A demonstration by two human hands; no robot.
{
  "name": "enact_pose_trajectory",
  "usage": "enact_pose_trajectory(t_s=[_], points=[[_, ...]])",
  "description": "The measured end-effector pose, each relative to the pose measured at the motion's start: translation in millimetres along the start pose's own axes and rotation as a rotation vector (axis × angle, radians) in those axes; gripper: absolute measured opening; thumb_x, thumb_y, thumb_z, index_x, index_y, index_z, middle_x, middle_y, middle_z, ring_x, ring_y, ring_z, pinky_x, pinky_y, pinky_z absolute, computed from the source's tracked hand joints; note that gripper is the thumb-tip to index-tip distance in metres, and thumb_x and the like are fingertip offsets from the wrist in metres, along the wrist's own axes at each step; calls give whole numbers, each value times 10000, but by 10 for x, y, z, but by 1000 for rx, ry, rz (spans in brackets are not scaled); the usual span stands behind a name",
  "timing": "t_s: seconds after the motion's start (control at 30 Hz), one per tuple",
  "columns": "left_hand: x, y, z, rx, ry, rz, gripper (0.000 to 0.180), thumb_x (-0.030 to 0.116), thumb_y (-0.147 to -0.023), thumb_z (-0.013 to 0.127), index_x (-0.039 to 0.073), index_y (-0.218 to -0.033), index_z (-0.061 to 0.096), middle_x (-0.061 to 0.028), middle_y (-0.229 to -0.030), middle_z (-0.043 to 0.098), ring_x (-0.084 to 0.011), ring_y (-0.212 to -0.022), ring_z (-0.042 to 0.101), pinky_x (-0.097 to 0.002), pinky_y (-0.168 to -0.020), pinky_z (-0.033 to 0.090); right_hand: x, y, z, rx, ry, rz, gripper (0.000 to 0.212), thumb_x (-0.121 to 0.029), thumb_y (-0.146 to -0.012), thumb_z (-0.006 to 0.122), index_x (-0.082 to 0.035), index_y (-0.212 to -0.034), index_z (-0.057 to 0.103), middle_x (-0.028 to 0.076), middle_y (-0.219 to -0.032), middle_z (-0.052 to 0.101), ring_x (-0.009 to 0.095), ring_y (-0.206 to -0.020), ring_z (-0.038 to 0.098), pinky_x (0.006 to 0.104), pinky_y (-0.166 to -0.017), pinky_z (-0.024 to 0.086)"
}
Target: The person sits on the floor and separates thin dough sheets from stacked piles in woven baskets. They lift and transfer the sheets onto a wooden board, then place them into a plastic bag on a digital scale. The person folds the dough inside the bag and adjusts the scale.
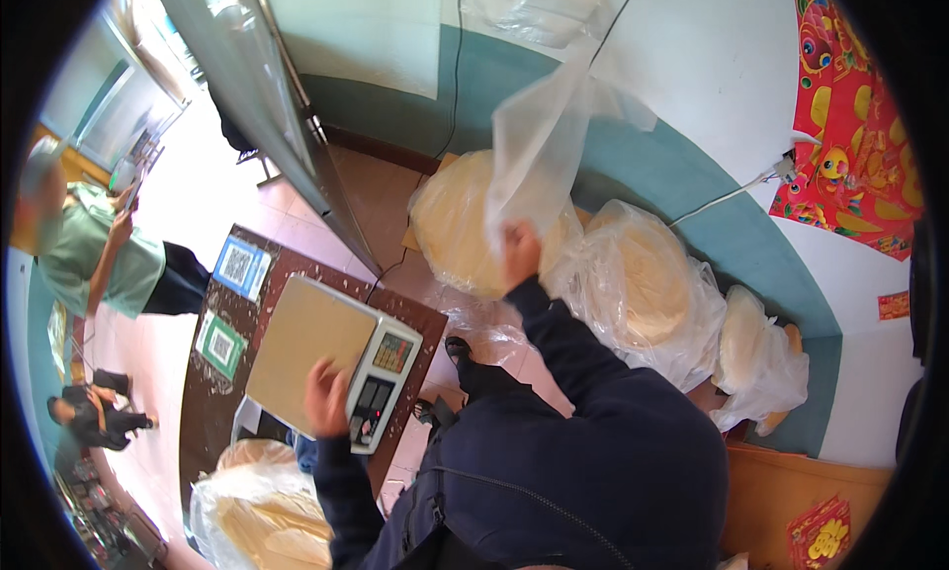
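Observation:
My right hand (521, 255) is raised and closed on a clear plastic bag (539, 140). The bag stands up from the fist, loose and blurred by motion, and looks empty. Below and behind it lies a large bundle of pale yellow round sheets (445, 214) wrapped in clear plastic. My left hand (326, 397) is over the near edge of a flat electronic scale (306, 338), fingers apart and holding nothing. Whether it touches the tan weighing plate cannot be told. The scale's keypad and display (384, 382) face my body.
The scale stands on a dark table (203, 446) with a blue code card (240, 263) and a green one (221, 345). More wrapped bundles (652, 293) line the wall at right; another (267, 511) lies lower left. Two people (109, 254) are beyond the table. A metal door (267, 86) stands ahead.

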State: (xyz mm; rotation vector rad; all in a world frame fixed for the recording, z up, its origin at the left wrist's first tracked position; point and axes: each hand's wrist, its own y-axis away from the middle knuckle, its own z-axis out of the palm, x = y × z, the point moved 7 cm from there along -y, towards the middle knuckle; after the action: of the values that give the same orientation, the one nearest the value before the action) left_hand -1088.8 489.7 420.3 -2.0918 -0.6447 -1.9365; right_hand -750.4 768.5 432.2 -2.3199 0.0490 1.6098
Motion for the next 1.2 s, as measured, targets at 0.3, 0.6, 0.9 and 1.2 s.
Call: enact_pose_trajectory(t_s=[0.3,0.6,0.9,1.2], points=[[566,-176,1267,-672,-300,263,818,350,-709,767,-49,-1300,366,-227,-1160,561,-259,-991,593,-322,-818,487,-1394,3164,319,-1156,34,-959,106,-96,-682,624,-92,-753,545,76,-671,535,283,-621,569,394,-587,461],[354,777,735,-371,-47,232,143,92,-847,569,32,-966,620,-90,-789,619,-170,-717,587,-313,-657,467,-729,3506,48,-1411,166,-41,287,-128,-796,599,-53,-1070,552,118,-959,633,270,-880,633,376,-779,497],[247,1667,944,-755,-395,656,196,34,-759,549,68,-943,609,-156,-945,591,-362,-887,583,-408,-755,481,-243,3136,10,-1002,-771,478,233,-158,-861,583,-27,-1055,586,79,-969,614,161,-841,580,321,-750,493],[-573,1534,-40,-531,-467,207,233,-20,-756,503,17,-966,598,-183,-878,590,-376,-842,572,-380,-707,466,93,3812,588,-926,-271,535,251,-211,-800,693,-39,-969,623,66,-875,626,149,-794,591,328,-715,497]])
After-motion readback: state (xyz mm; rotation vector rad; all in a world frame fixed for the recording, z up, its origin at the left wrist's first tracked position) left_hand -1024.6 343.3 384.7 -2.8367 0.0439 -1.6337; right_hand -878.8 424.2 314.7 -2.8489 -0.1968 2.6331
